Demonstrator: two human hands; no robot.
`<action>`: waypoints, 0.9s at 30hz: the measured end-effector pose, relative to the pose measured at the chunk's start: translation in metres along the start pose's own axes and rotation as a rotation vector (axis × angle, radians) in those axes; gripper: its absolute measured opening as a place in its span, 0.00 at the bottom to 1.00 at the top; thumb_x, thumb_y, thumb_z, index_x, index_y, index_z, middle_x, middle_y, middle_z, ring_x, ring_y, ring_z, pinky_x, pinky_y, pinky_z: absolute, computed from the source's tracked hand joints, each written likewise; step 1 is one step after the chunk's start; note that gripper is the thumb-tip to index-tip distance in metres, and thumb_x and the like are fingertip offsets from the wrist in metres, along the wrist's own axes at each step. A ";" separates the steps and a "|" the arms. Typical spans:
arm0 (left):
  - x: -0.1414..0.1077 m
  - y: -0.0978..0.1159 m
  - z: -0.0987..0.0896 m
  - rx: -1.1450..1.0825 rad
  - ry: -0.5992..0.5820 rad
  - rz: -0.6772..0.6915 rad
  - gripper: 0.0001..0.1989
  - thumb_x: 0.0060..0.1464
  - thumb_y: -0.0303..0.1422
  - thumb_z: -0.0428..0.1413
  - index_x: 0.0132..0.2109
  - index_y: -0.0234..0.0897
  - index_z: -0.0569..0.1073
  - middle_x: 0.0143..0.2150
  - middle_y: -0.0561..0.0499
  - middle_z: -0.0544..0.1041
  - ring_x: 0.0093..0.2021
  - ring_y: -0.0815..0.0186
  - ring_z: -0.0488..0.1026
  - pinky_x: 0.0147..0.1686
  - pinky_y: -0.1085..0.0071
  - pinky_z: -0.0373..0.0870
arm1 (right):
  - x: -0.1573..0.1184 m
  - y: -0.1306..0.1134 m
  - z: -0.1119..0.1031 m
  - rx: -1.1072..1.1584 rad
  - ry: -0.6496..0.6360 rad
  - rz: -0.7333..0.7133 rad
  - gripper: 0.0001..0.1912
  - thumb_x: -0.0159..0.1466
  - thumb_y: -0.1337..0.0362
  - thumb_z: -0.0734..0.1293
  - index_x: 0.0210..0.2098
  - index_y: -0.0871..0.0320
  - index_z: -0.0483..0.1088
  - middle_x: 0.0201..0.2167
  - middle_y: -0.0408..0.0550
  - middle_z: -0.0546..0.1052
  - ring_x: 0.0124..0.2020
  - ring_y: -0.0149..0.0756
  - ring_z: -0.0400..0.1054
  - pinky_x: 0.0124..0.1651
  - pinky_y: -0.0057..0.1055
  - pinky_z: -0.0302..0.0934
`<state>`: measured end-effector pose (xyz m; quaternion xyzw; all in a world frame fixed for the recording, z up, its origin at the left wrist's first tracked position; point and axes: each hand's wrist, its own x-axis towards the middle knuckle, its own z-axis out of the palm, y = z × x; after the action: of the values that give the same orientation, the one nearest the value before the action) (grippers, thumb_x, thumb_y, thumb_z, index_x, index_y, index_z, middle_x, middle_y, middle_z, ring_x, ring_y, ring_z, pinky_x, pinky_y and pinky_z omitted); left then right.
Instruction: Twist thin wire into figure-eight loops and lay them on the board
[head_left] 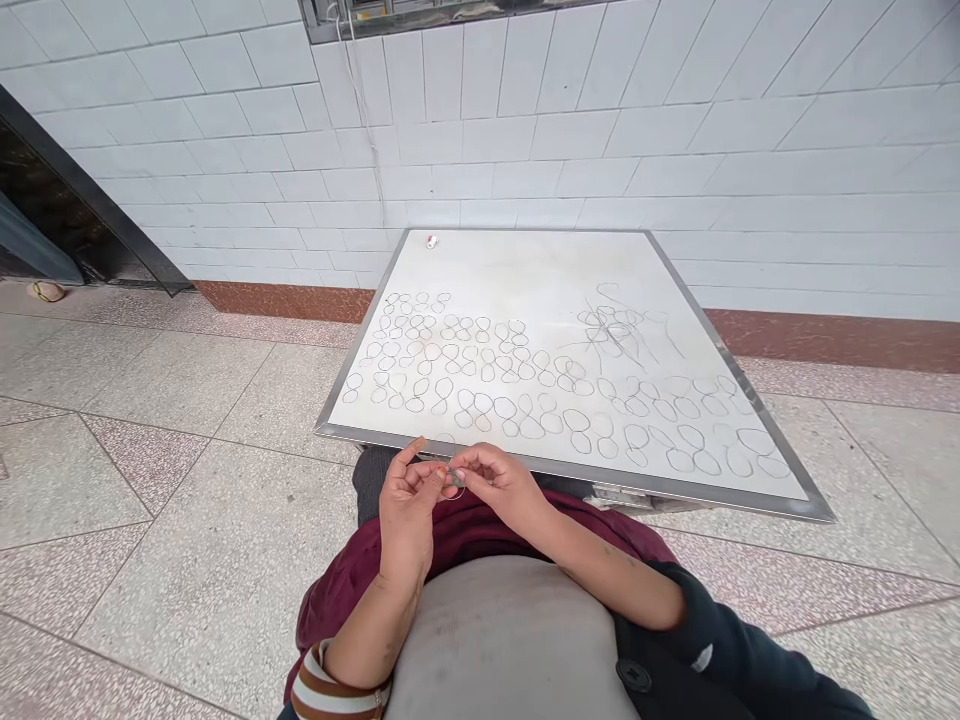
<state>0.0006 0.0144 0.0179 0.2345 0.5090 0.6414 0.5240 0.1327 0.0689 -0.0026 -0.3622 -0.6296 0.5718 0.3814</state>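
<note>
Just in front of the table's near edge, my left hand and my right hand meet fingertip to fingertip. Both pinch a small grey-green piece with a thin wire-like loop hanging below it; its exact kind is too small to make out. My left index finger is raised near the table rim. On the white tabletop lie many thin dark figure-eight loops in rows. A tangle of loose thin strands rests to their right.
The white table has a grey metal rim. A small red and white item sits at its far left corner. Behind stands a white tiled wall with a hanging cord. A dark doorway is at left, beside terrazzo floor.
</note>
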 end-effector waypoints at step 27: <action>0.004 0.005 0.003 -0.042 -0.031 -0.031 0.23 0.48 0.30 0.64 0.52 0.36 0.70 0.30 0.56 0.76 0.28 0.72 0.72 0.35 0.72 0.71 | 0.000 -0.004 -0.002 -0.167 -0.003 -0.044 0.03 0.61 0.67 0.64 0.34 0.54 0.70 0.30 0.43 0.73 0.31 0.32 0.68 0.33 0.30 0.62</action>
<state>-0.0007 0.0196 0.0224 0.2254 0.4906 0.6401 0.5466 0.1350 0.0694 0.0012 -0.3779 -0.6834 0.5095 0.3613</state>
